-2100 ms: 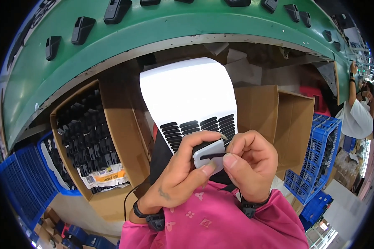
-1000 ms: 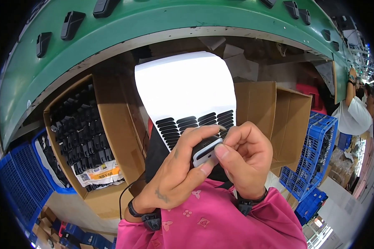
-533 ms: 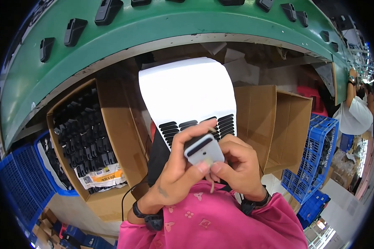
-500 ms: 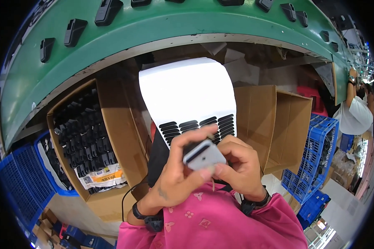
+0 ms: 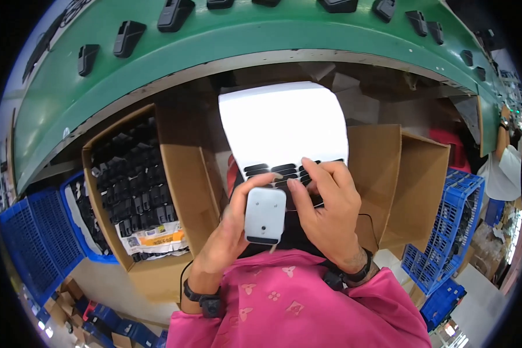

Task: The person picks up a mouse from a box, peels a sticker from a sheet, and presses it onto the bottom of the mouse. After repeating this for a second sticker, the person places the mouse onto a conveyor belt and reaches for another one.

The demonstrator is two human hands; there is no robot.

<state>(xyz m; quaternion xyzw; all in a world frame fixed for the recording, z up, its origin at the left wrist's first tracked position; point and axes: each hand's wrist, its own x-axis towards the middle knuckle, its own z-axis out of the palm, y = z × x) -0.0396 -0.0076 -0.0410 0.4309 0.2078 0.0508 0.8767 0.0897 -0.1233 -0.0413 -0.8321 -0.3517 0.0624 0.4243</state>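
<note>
My left hand [image 5: 229, 235] is closed around a light grey rectangular device part [image 5: 265, 216] with rounded corners. A black strip [image 5: 263, 239] lies across its near end, and small holes mark its face. Beyond it a white sheet [image 5: 284, 124] carries rows of black elongated strips [image 5: 284, 168] along its near edge. My right hand [image 5: 330, 211] is over these strips, its thumb and index finger apart at their edge. The left index fingertip also reaches toward the strips. Whether the right fingertips touch a strip is hard to make out.
To the left, a cardboard box [image 5: 200, 191] is packed with black housings [image 5: 133, 185], beside a blue crate [image 5: 43, 232]. Another cardboard box [image 5: 420, 191] and a blue crate [image 5: 441, 232] stand right. Several black housings line the green bench [image 5: 243, 43]. A co-worker's arm [image 5: 501, 139] shows far right.
My left hand has turned the grey part upright and brought it nearer to me. My right hand has left the part and moved up to the black strips on the sheet.
</note>
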